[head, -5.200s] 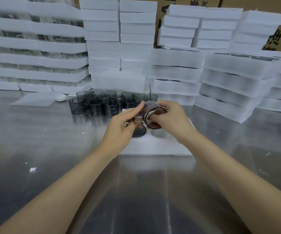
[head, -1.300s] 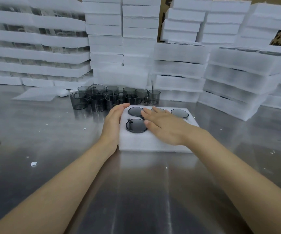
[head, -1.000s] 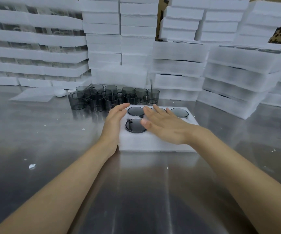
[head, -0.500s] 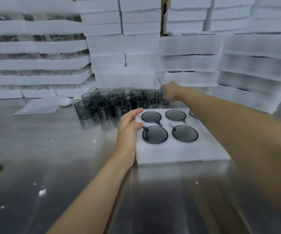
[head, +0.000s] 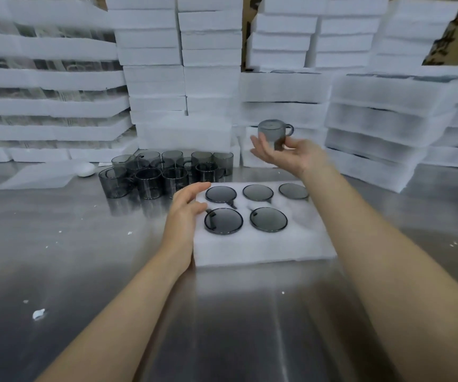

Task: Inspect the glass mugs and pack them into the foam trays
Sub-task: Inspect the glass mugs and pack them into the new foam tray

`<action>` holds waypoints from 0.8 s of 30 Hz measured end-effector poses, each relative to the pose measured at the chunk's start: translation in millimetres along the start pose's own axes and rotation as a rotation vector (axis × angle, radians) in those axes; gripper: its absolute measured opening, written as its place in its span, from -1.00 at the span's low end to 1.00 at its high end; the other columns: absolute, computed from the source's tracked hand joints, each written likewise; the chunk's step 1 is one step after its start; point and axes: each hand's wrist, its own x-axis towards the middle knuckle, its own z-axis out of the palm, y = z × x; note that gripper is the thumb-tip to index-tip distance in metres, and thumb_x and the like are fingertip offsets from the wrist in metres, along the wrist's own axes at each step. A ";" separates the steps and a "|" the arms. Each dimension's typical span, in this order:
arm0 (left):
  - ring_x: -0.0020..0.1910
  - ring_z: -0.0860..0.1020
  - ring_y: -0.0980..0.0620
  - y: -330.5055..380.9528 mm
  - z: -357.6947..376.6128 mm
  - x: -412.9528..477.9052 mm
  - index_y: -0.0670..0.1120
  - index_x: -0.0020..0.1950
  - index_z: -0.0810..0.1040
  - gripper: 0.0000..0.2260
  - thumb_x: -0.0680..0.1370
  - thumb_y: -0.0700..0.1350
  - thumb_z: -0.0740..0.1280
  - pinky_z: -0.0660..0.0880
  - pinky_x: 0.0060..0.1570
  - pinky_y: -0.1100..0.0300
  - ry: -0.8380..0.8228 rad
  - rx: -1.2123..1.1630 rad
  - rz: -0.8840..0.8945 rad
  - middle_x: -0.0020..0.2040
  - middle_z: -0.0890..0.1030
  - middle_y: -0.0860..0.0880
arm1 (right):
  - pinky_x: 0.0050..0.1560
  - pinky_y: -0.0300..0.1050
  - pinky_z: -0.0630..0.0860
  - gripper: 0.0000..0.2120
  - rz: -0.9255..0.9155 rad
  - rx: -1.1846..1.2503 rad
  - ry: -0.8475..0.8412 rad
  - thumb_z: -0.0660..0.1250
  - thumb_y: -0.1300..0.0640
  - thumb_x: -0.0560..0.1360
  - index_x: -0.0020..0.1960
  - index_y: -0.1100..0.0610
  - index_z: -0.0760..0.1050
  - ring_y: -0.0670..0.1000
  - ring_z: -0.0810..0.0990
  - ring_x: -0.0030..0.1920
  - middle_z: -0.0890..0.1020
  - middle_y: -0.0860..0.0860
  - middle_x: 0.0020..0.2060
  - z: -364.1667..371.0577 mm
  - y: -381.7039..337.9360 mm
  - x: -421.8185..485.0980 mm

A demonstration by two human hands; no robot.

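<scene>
A white foam tray lies on the steel table with several smoky grey glass mugs sunk upside down in its holes. My left hand rests on the tray's left edge, fingers relaxed. Above and behind the tray, my right hand holds a grey glass mug up in the air by its lower part, handle pointing right. A cluster of loose grey mugs stands on the table behind the tray to the left.
Tall stacks of white foam trays wall off the back of the steel table, with more stacks at right and left. A thin foam sheet and a small white object lie at far left. White crumbs dot the table.
My right hand left the tray, reached to the loose mugs behind it and lifted one into the air. My left hand stayed at the tray's left edge.
</scene>
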 end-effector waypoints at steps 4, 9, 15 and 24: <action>0.30 0.45 -0.21 1.0 0.0 -1.1 0.03 -0.05 0.63 -0.59 0.47 -0.41 0.14 0.35 0.34 -0.19 -0.010 0.001 0.004 0.31 0.48 -0.18 | 0.12 0.04 0.51 -0.76 -0.017 0.051 -0.071 0.01 0.14 0.66 0.11 0.25 0.39 0.36 0.40 0.25 0.22 0.43 0.37 -7.8 -1.0 -38.1; 0.29 0.46 -0.21 2.6 0.7 -2.5 0.03 -0.05 0.63 -0.60 0.47 -0.40 0.13 0.35 0.34 -0.19 -0.010 0.006 -0.001 0.30 0.50 -0.16 | -0.08 0.06 0.63 -0.83 -0.163 -0.276 -0.128 0.31 0.15 0.55 -0.04 0.26 0.40 0.35 0.59 0.00 0.52 0.34 0.10 -16.1 1.1 -78.0; 0.30 0.47 -0.13 1.3 -1.7 -3.7 -0.02 -0.04 0.63 -0.62 0.48 -0.40 0.14 0.34 0.37 -0.11 -0.019 0.009 0.019 0.30 0.52 -0.05 | -0.01 -0.31 0.50 -0.38 -0.936 -1.569 0.023 0.55 0.21 0.32 0.31 -0.01 0.41 -0.13 0.57 0.06 0.54 -0.06 0.14 -31.0 6.0 -103.5; 0.34 0.44 -0.06 -1.7 -5.9 -1.9 0.00 -0.07 0.65 -0.63 0.50 -0.39 0.16 0.29 0.40 -0.12 -0.042 0.039 0.037 0.30 0.49 0.07 | 0.11 -0.27 0.44 -0.40 -1.234 -2.034 -0.352 0.59 0.25 0.22 0.21 0.06 0.49 -0.10 0.47 0.15 0.47 -0.03 0.13 -31.0 6.2 -118.1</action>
